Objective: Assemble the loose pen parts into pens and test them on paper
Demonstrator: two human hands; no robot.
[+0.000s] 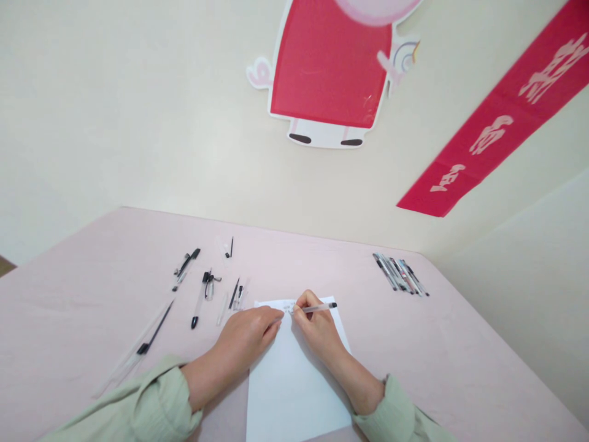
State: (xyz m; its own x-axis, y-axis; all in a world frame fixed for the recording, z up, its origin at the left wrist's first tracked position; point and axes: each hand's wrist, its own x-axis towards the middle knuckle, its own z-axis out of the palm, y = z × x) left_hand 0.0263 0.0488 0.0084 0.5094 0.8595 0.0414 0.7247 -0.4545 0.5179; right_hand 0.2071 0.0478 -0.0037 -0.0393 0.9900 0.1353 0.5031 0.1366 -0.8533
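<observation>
A white sheet of paper (294, 387) lies in front of me, with small dark marks near its top edge. My right hand (317, 325) is closed around a pen (321, 307) with a clear barrel and a black end. The pen's tip side points left, down at the marks on the sheet. My left hand (248, 334) rests across the paper's upper left edge, its fingers curled and pressed together. Near its thumb a small greyish bit shows, too small to name. The undersides of the left fingers are hidden.
Left on the pink tabletop (414, 356) lie loose pen parts (207, 288), dark refills (234, 293) and long clear pieces (138, 353). A row of several pens (399, 274) lies at the back right. Behind stands a wall with a cartoon cutout (329, 67) and a red banner (492, 123).
</observation>
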